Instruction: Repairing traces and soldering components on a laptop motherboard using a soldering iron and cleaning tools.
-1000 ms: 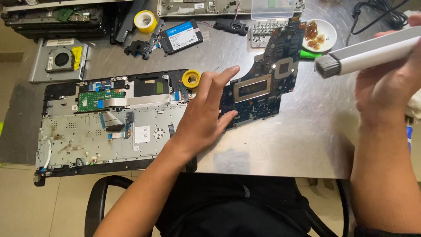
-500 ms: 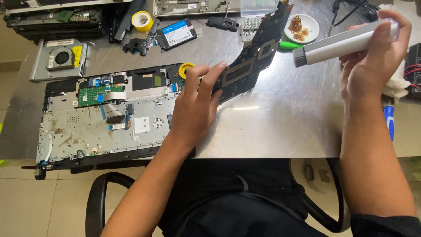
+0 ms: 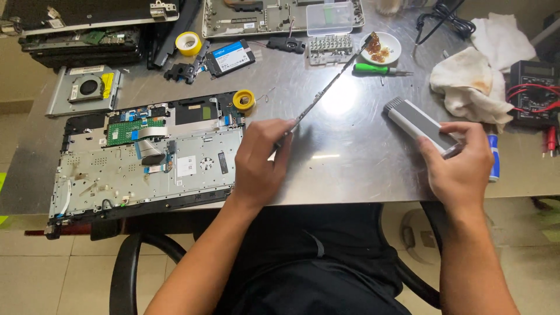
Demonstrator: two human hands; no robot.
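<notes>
My left hand (image 3: 262, 160) grips the near end of a laptop circuit board (image 3: 326, 87), held up on edge so it shows only as a thin dark strip slanting away toward a small white dish (image 3: 382, 46). My right hand (image 3: 461, 166) is closed around a grey bar-shaped tool (image 3: 417, 123), which rests low over the metal table (image 3: 350, 169) at the right. An opened laptop base (image 3: 146, 157) with bare metal plate and green card lies to the left of my left hand.
Yellow tape rolls (image 3: 244, 99), a flat storage drive (image 3: 230, 57), a fan module (image 3: 87, 88), a screwdriver-bit rack (image 3: 329, 48), a green-handled screwdriver (image 3: 379, 69), crumpled cloths (image 3: 466, 81) and a multimeter (image 3: 534, 87) stand along the back and right. A chair sits below the table edge.
The left hand has lifted the board off the table and turned it onto its edge. The right hand has brought the grey tool down from the upper right to the table.
</notes>
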